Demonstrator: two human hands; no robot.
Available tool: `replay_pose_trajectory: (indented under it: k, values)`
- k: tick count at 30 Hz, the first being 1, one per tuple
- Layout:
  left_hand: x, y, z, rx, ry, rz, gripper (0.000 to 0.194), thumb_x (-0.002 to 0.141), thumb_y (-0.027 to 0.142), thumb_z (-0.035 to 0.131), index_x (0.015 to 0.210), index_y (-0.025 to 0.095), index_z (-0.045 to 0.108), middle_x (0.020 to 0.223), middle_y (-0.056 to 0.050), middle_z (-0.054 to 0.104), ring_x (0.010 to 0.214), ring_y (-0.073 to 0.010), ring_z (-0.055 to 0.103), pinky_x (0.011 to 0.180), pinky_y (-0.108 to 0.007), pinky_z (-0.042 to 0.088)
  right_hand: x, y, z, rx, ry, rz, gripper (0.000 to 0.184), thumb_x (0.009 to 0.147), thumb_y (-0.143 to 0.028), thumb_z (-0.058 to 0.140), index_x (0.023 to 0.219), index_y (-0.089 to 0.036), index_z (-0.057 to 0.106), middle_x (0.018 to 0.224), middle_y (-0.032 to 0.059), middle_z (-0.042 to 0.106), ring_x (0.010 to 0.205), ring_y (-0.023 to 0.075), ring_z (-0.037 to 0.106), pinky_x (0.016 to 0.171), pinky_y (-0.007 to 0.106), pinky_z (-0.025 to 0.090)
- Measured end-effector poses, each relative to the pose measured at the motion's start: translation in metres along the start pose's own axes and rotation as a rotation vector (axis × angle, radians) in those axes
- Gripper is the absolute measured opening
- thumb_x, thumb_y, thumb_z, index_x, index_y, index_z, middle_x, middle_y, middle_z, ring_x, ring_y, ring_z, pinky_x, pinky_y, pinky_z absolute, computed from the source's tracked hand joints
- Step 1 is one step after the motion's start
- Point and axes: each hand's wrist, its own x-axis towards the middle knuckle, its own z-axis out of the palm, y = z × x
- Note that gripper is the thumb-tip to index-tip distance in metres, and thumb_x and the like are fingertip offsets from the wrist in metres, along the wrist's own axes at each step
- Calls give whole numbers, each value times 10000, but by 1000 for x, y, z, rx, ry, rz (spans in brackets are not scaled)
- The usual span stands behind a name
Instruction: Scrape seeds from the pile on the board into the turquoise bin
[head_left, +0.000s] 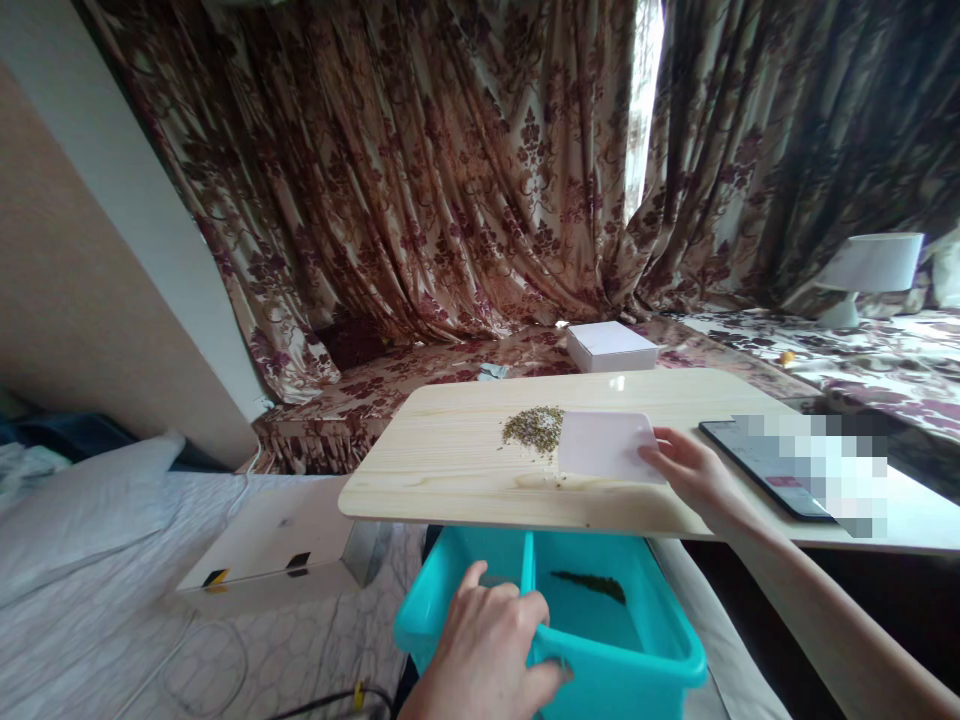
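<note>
Well, I take the grain pile (531, 430) as the middle of my clock: a loose, flat heap of small olive-green grains mixed with whitish ones, lying on the pale wooden surface (435, 450), a few bits strayed towards five o'clock. At three o'clock a smooth white card (604, 445) lies nearly flat against the heap, covering the wood there; the fingers of my right hand (679, 465) pinch its far end. At six o'clock, below the surface's near edge, is a turquoise bin (622, 655), split by a divider (529, 560). A dark green strip of grains (592, 583) lies in its right compartment. My left hand (493, 638) has its fingers hooked over the near rim, grasping it and hiding part of the left compartment.

Beyond the card, towards three o'clock, a dark-framed tablet (754, 465) rests on the surface. A white box (611, 345) sits between one and two, a lamp (874, 262) at two, patterned curtains (465, 170) at twelve. Towards eight, a white carton (281, 520) lies on the bed (97, 620).

The tablet's screen is largely pixelated, its writing unreadable; the carton carries black and yellow markings.
</note>
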Motion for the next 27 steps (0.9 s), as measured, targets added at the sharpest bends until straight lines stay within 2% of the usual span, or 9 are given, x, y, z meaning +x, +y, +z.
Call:
replay_pose_trajectory:
  k: [4, 9, 18, 23, 27]
  values:
    - [-1, -5, 1, -16, 24, -32, 215, 680, 368, 658, 847, 236, 635, 844, -2, 633, 912, -196, 557, 1041, -424, 199, -1, 6, -3, -25, -3, -9, 306, 584, -398, 679, 806, -198, 615, 755, 63, 715, 738, 238, 658, 680, 337, 505]
    - [-3, -8, -1, -11, 37, -22, 152, 698, 342, 626, 819, 251, 626, 778, 15, 635, 835, -184, 572, 1020, -427, 223, -3, 11, -8, -26, -24, 5, 339, 594, -426, 675, 836, -197, 615, 801, 73, 713, 769, 246, 655, 688, 337, 507]
    - [-2, -8, -6, -17, 24, -71, 161, 701, 354, 617, 817, 244, 629, 807, -1, 641, 892, -185, 566, 1020, -388, 211, 2, 14, 5, -23, -85, -16, 422, 577, -527, 656, 839, -201, 599, 803, 74, 709, 777, 242, 655, 690, 334, 507]
    - [-3, -11, -5, -23, 38, -56, 169, 705, 358, 617, 841, 259, 626, 783, 21, 641, 853, -179, 572, 1020, -380, 202, -6, 6, 1, -5, -137, 27, 411, 572, -508, 674, 830, -198, 598, 810, 73, 710, 792, 245, 651, 705, 330, 500]
    - [-3, -11, -5, -13, 50, -59, 185, 707, 373, 623, 854, 261, 628, 801, 17, 643, 878, -187, 567, 1017, -379, 205, -13, 1, -9, -46, -97, 28, 431, 562, -523, 677, 836, -196, 612, 816, 77, 709, 801, 256, 644, 688, 332, 492]
